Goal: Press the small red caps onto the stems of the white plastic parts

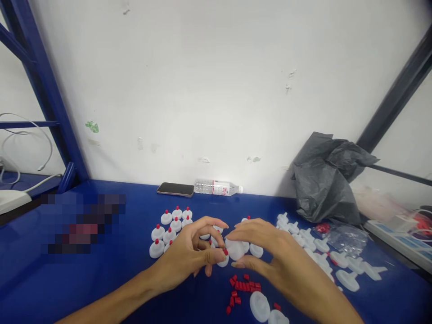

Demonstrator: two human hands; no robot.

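My right hand [259,245] grips a round white plastic piece [234,249] between its thumb and fingertips. Facing it, my left hand [199,247] is curved, its index finger and thumb apart. By the left thumb tip shows a red cap [225,252]; whether the thumb touches it, I cannot tell. Behind and left of my hands stand several white round pieces with red caps on top, such as the front-left capped piece [156,249]. In front of my hands lie several loose red caps [245,285] and white discs [259,307].
At right is a pile of white pieces with stems [347,280], beside a clear plastic bag [349,238] and a grey bag [326,180]. Along the wall lie a phone [175,189] and a water bottle [218,187]. A power strip [401,243] is far right.
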